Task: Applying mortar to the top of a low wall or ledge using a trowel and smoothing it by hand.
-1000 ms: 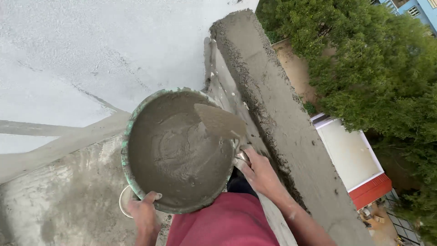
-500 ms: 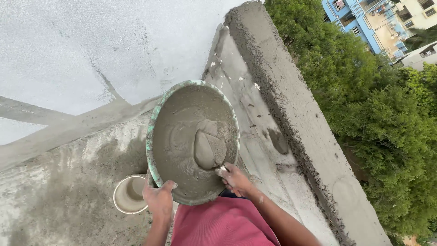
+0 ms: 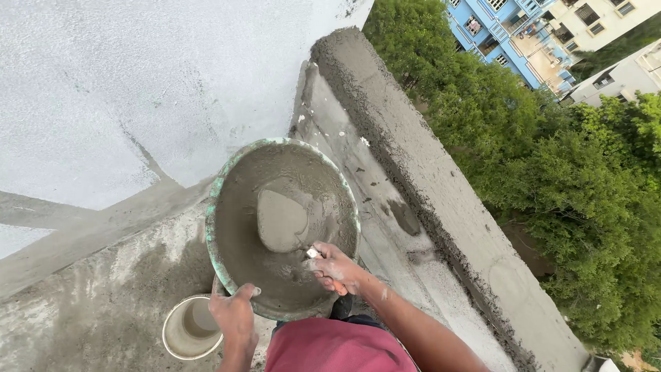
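The left hand (image 3: 234, 318) has its grip closed on the near rim of the round green pan (image 3: 227, 172), which sits tilted against the person's lap above the rooftop floor. The right hand (image 3: 337, 270) is wrapped tight around the handle of the trowel (image 3: 281, 220), blade loaded with wet mortar (image 3: 303, 189). The pan could slip or tip, spilling mortar over the parapet (image 3: 427, 186) just beside it, or onto the small bucket (image 3: 180, 339)

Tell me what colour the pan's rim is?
Green, smeared with grey mortar, on the pan in the head view.
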